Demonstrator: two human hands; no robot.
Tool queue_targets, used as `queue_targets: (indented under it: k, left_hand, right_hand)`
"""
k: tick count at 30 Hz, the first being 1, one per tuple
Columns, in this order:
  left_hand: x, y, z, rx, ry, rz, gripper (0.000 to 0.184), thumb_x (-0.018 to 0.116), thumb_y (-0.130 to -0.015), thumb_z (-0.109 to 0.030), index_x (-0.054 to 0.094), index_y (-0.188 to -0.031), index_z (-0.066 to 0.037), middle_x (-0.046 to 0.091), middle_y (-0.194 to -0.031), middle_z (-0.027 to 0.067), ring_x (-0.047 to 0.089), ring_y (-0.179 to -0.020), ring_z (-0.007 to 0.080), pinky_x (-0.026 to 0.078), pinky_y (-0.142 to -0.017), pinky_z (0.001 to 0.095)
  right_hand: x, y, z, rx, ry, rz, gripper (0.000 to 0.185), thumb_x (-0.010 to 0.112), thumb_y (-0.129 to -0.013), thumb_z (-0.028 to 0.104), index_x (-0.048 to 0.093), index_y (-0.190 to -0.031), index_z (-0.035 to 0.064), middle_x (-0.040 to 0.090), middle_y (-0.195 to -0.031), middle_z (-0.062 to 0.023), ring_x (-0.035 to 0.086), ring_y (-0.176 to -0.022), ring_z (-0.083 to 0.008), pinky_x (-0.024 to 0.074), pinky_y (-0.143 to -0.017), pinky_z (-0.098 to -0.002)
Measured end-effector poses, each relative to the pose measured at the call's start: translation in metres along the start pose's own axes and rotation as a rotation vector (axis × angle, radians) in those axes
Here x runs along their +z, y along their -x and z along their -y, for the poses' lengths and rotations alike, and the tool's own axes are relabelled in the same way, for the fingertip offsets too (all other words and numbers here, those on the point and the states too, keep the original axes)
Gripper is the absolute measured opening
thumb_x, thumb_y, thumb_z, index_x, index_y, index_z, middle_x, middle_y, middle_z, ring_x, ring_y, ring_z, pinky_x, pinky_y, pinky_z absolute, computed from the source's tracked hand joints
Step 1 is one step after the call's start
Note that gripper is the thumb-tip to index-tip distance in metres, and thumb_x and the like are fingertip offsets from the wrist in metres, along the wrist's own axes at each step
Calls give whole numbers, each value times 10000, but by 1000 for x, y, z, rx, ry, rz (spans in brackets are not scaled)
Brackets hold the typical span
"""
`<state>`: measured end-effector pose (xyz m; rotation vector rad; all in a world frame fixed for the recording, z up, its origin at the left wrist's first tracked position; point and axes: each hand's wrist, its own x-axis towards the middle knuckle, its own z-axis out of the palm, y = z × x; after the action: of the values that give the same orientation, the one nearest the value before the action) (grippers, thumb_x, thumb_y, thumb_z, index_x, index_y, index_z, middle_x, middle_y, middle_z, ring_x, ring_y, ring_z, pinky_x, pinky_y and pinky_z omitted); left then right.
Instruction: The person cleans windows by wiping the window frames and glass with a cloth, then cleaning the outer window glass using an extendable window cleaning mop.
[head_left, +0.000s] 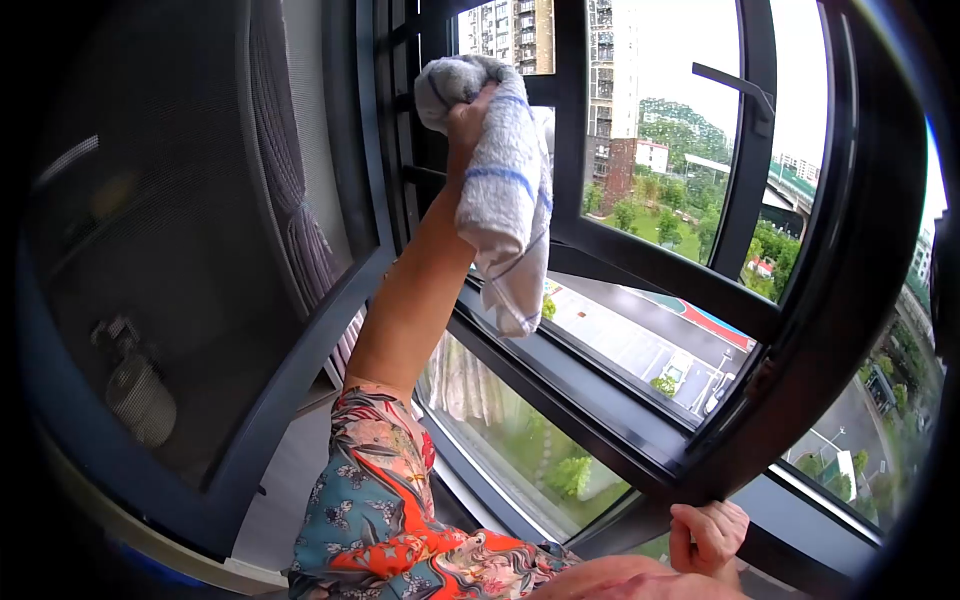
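Observation:
My left hand (474, 112) is stretched up and forward, its fingers closed on a white towel (497, 205) with blue stripes. The towel is bunched around the hand and hangs down in folds, near the dark bars of the window frame (570, 130). At the lower right, my right hand (710, 535) is curled closed at the dark lower frame rail (650, 510); its fingertips are partly hidden. A patterned sleeve (385, 500) covers my left upper arm.
An opened window sash (660, 265) with wet glass and a handle (735, 88) stands on the right. To the left are a mesh screen panel (200, 300) and a gathered curtain (290, 180). Beyond the frame, a road (630, 335) lies far below.

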<state>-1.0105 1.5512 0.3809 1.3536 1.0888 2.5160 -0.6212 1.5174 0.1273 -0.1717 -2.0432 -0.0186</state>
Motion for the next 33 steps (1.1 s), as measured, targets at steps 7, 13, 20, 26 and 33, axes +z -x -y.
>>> queue_targets:
  k: [7,13,20,26,33]
  left_hand:
    - [29,25,-32,484,-289,-51,300,548,-875,-203,546,-997,71,593,-922,181,568,-883,271,418,-832,349]
    - [41,50,-57,888,-799,-10,221,575,-810,-148,549,-938,31,577,-885,224,558,-853,378,421,-783,423]
    - [150,-1,-85,1607,-856,-199,232,542,-786,-135,536,-966,10,558,-900,218,508,-903,380,366,-839,465]
    - [151,-29,-96,1727,-1218,-47,220,522,-796,-157,542,-941,8,543,-876,211,484,-850,369,347,-820,451]
    - [85,-84,-92,1579,-706,289,252,515,-816,-153,549,-1012,2,564,-897,208,520,-883,352,381,-812,422]
  right_hand:
    - [5,-40,11,-156,-67,16,228,622,-535,-30,611,-744,62,576,-546,-16,504,-404,-149,333,-397,-242]
    - [2,-46,13,-254,-88,10,196,646,-567,-2,613,-748,65,582,-541,-7,511,-412,-113,308,-394,-216]
    - [-10,-41,20,-103,-171,85,221,649,-614,86,632,-822,12,597,-652,-83,559,-530,-200,399,-465,-312]
    - [-2,-34,6,-174,-203,87,150,642,-646,21,635,-796,26,608,-602,-54,568,-485,-150,382,-431,-252]
    - [-9,-43,20,-34,-115,161,205,661,-580,93,639,-764,7,612,-670,-94,565,-546,-211,408,-494,-323]
